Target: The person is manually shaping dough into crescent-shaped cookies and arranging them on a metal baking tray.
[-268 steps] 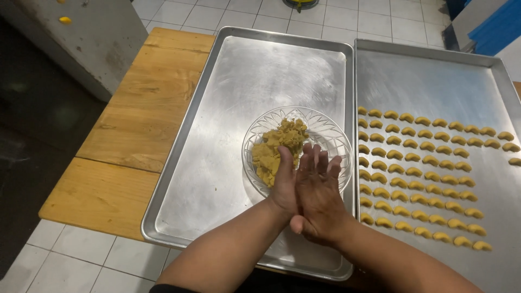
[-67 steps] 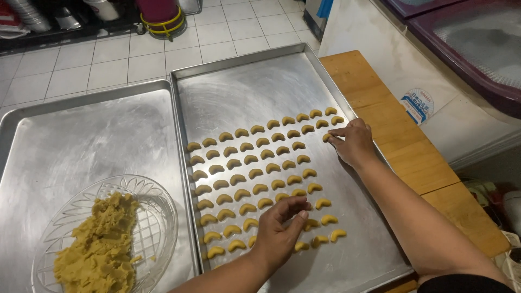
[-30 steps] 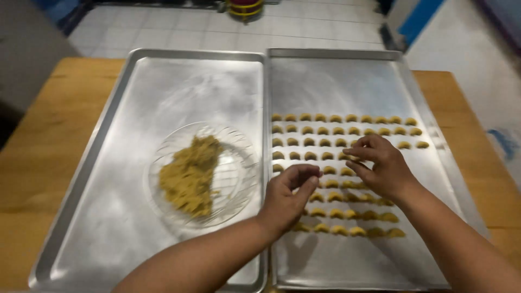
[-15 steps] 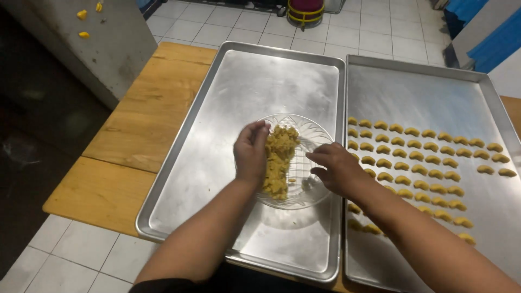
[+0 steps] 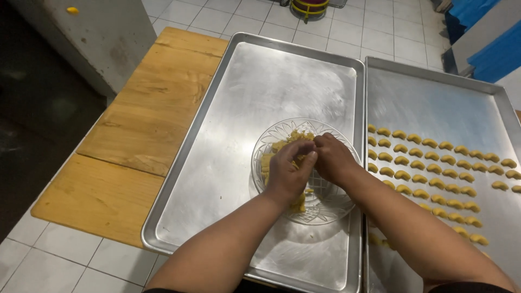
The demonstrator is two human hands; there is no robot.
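Both hands in the glass bowl, working the dough.

We find the left hand (image 5: 288,172) and right hand (image 5: 332,158) pinched together on the yellow dough (image 5: 282,154) in the glass bowl (image 5: 325,209), which sits on the left tray (image 5: 217,163). We advise small, even pinches. Right of the bowl lie rows of shaped crescents (image 5: 434,165). We see no labels; blue panels (image 5: 488,43) stand far beyond.

Brushed metal tray (image 5: 228,135), cut-glass bowl (image 5: 331,209)
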